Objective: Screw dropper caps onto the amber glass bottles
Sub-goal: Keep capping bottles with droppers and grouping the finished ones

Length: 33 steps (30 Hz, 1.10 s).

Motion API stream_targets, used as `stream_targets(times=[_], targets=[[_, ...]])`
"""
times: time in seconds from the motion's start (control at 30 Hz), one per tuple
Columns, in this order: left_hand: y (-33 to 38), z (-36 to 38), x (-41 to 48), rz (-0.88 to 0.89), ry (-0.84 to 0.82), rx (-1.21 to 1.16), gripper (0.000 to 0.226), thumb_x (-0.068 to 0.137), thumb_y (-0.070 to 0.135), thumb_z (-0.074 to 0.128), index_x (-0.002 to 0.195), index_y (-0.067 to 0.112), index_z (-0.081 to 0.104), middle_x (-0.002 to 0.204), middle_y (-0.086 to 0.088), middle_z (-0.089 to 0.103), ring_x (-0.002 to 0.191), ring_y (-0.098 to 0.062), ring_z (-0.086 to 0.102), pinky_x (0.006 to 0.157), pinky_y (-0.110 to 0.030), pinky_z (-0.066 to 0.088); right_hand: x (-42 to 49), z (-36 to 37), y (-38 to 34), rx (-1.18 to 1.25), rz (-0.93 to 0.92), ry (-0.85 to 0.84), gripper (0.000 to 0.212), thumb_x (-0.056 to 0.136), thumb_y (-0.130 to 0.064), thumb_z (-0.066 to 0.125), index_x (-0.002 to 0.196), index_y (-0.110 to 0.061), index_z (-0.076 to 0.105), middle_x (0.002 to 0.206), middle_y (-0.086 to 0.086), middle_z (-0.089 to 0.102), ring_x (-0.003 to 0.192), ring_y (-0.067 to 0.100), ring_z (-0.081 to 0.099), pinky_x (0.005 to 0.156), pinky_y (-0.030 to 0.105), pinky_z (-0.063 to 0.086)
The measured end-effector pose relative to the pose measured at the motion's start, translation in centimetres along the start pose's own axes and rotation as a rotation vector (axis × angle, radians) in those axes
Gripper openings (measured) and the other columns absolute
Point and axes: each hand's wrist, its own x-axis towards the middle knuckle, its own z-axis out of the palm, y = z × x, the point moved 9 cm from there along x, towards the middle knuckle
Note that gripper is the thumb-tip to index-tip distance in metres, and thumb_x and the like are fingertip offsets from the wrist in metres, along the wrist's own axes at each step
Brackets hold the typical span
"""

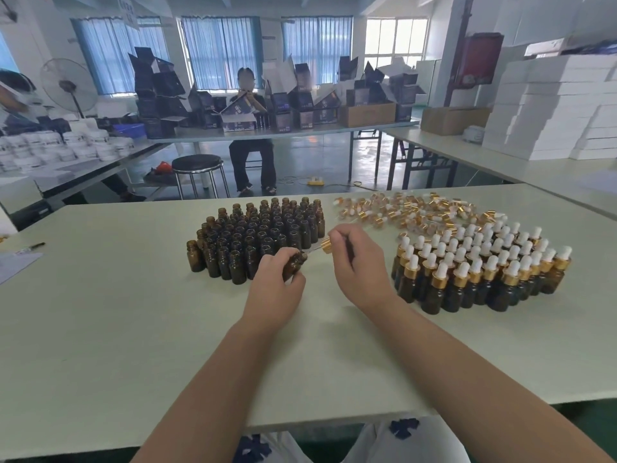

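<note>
Bright daylight floods from the back windows (395, 38), blowing them out; edges bow with wide-angle distortion, background soft.

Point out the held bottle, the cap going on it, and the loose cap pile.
bottle (295, 264): head view, amber shoulder below the neck.
cap (327, 245): head view, gold collar.
cap pile (417, 212): head view, middle of the heap.

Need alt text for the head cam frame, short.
A person's left hand holds a tilted amber bottle while the right hand holds a gold dropper cap, pipette aimed at the bottle's mouth, not yet screwed on. On the pale table, uncapped bottles stand behind the hands, capped bottles to the right, loose caps beyond them.
</note>
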Motion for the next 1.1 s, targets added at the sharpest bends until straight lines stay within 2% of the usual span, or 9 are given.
stream_targets(times=[0.2,0.33,0.4,0.5,0.63,0.77,0.93,1.1], targets=[[0.3,0.0,-0.1,0.026,-0.001,0.000,0.034,0.087,0.013,0.059,0.116,0.031,0.059,0.093,0.002,0.051,0.083,-0.001,0.048,0.070,-0.011,0.034,-0.3,1.2,0.6,0.048,0.040,-0.095,0.005,0.097,-0.021,0.052,0.093,-0.024,0.053,0.059,-0.015,0.047,0.055,0.002,0.047,0.053,0.008,0.033],[0.5,0.0,-0.1,0.046,-0.007,0.004,0.032,0.086,0.013,0.061,0.112,0.033,0.060,0.088,0.002,0.051,0.081,0.000,0.047,0.065,-0.012,0.033,-0.5,2.2,1.9,0.128,0.140,-0.182,0.009,0.098,-0.018,0.052,0.095,-0.023,0.058,0.067,-0.011,0.051,0.056,0.003,0.044,0.055,0.012,0.036],[0.3,0.0,-0.1,0.045,-0.007,0.009,0.031,0.087,0.014,0.061,0.112,0.032,0.060,0.087,0.003,0.050,0.081,0.002,0.046,0.064,-0.013,0.031,-0.7,2.7,2.5,0.193,0.207,-0.221,0.011,0.098,-0.017,0.051,0.099,-0.024,0.059,0.073,-0.007,0.055,0.057,0.007,0.045,0.055,0.019,0.040],[0.3,-0.1,-0.1,0.052,0.011,-0.014,0.032,0.086,0.014,0.062,0.113,0.032,0.061,0.085,0.008,0.051,0.083,0.002,0.047,0.066,-0.013,0.033,-0.7,2.8,2.7,0.211,0.244,-0.225,0.013,0.097,-0.015,0.052,0.100,-0.026,0.059,0.076,-0.008,0.056,0.057,0.012,0.048,0.054,0.021,0.041],[0.5,-0.4,-0.2,0.074,0.041,-0.068,0.040,0.084,0.011,0.065,0.117,0.033,0.061,0.089,0.018,0.054,0.088,-0.001,0.051,0.074,-0.010,0.036,-0.7,2.7,2.9,0.166,0.254,-0.231,0.008,0.097,-0.020,0.053,0.099,-0.025,0.060,0.070,-0.006,0.054,0.056,0.010,0.047,0.055,0.021,0.041],[0.8,-0.7,-0.3,0.095,0.056,-0.075,0.039,0.083,0.010,0.066,0.113,0.034,0.062,0.088,0.024,0.053,0.091,0.008,0.048,0.075,-0.011,0.036,-0.7,2.8,3.1,0.142,0.258,-0.247,0.009,0.097,-0.027,0.053,0.094,-0.024,0.061,0.067,-0.005,0.053,0.056,0.007,0.045,0.055,0.021,0.039],[0.8,-0.4,-0.2,0.093,0.025,-0.037,0.036,0.084,0.011,0.066,0.109,0.036,0.063,0.088,0.012,0.053,0.087,0.004,0.049,0.072,-0.007,0.033,-0.7,2.6,3.4,0.157,0.290,-0.230,0.024,0.095,-0.033,0.057,0.071,-0.034,0.056,0.053,-0.015,0.047,0.051,0.001,0.040,0.050,0.011,0.034],[0.8,-0.2,-0.2,0.092,0.004,-0.024,0.034,0.083,0.009,0.066,0.111,0.028,0.066,0.088,0.007,0.053,0.084,0.008,0.048,0.072,-0.001,0.032,-0.5,2.3,3.9,0.059,0.280,-0.211,0.047,0.093,-0.042,0.055,0.060,-0.011,0.046,0.049,-0.011,0.034,0.048,0.003,0.034,0.048,0.014,0.031]])
